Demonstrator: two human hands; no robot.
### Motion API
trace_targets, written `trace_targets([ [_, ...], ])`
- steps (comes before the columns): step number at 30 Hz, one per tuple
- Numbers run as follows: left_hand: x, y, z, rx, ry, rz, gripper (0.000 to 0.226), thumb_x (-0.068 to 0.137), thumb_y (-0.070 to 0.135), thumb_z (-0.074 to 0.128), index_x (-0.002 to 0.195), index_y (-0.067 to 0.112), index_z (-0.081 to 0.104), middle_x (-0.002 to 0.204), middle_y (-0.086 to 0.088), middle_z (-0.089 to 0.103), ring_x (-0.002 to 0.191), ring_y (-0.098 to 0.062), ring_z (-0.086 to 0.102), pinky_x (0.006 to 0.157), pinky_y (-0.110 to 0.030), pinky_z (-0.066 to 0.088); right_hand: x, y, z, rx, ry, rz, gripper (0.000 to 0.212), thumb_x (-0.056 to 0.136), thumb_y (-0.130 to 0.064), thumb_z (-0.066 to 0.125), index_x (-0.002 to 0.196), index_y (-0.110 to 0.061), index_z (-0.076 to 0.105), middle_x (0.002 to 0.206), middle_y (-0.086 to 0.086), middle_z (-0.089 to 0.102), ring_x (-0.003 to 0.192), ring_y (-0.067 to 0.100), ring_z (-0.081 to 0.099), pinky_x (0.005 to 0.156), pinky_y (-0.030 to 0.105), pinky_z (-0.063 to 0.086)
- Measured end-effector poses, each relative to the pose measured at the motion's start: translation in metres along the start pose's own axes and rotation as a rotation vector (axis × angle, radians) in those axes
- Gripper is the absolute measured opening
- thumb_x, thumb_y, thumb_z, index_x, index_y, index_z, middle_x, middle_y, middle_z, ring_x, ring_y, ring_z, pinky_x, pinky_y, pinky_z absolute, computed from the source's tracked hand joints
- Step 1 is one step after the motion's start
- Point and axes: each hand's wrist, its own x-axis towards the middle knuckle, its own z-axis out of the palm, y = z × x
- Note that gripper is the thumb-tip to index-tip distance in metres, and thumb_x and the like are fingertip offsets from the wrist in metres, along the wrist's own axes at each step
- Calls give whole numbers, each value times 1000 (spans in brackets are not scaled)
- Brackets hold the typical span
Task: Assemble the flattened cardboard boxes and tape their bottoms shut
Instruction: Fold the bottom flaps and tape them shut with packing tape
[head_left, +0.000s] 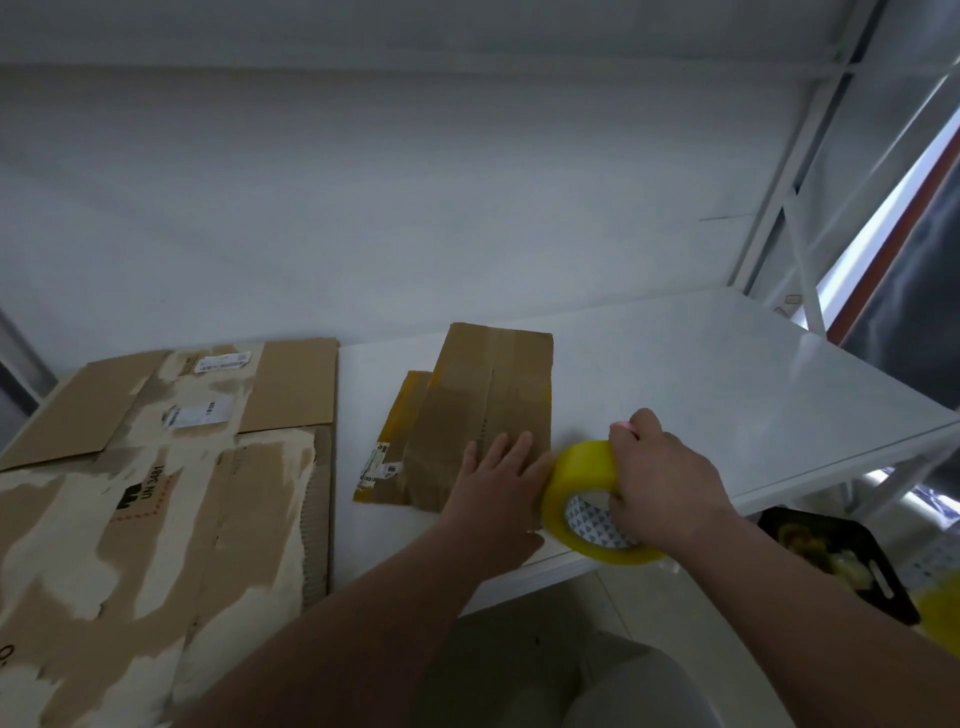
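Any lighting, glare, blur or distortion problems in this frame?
Head view: dim grey light; mild glare on the white table; wide-angle lens bends the shelf frame; left hand on the small flattened box and right hand gripping the tape roll read clearly.

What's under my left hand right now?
The left hand lies flat on the small flattened cardboard box, which rests on the white table. The cardboard beneath the palm is covered.
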Motion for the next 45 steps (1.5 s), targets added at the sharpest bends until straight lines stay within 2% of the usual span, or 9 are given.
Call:
trace_targets([
  [11,-1,-27,-30,-91,-85,91,56,88,25,60,138,22,37,158,-1,18,147,-25,9,117,-52,6,-10,-25,-8,268,-102,-2,71,73,-45,74,130,-23,38,126,2,38,106,22,55,79,28,48],
  [15,-20,-38,-32,-268,213,-172,41,86,17,53,126,19,49,126,-2,53,118,-22,50,96,-40,41,-11,-58,-5,409,-122,56,63,73,-45,74,120,-19,41,114,3,38,98,20,53,76,27,49],
  [17,-36,-43,-36,-477,372,-451,31,90,23,52,120,15,51,108,-7,60,92,-21,56,74,-33,44,-12,-79,-3,525,-90,95,61,73,-43,75,116,-17,42,103,0,36,92,17,49,77,28,49],
  [19,-51,-47,-44,-930,188,-691,34,94,42,51,116,17,49,103,-12,63,86,-27,61,73,-38,52,-11,-99,-2,627,-71,115,63,72,-41,77,118,-15,42,96,-4,36,91,16,47,74,28,45],
  [21,-61,-51,-49,-1440,-118,-756,39,91,54,51,106,19,50,102,-15,64,87,-30,64,78,-42,56,-11,-119,-2,697,-95,106,71,69,-40,79,123,-13,41,107,0,41,94,18,48,73,28,41],
  [24,-65,-63,-49,-1809,-141,-744,37,92,36,58,114,6,58,103,-15,66,88,-27,64,75,-39,54,-8,-139,0,760,-174,48,81,66,-40,81,130,-14,37,115,2,36,101,18,44,77,28,39],
  [29,-65,-75,-49,-1827,-101,-803,16,93,13,53,100,0,60,74,-13,67,63,-23,65,53,-31,53,6,-135,-4,873,-287,-25,77,67,-54,77,129,-21,44,119,-2,47,103,15,50,76,25,47],
  [34,-68,-95,-43,-1752,-139,-819,38,86,14,61,121,3,56,98,-18,69,83,-30,66,73,-39,53,37,-111,-16,717,53,-94,27,88,-32,59,112,-20,64,101,-6,60,99,13,58,77,26,42],
  [45,-67,-121,-58,-1689,-286,-709,65,62,24,70,125,19,57,124,-21,59,111,-42,57,98,-52,45,65,-103,11,632,3,-277,37,93,-33,57,128,-21,57,134,-1,43,115,15,51,91,27,41],
])
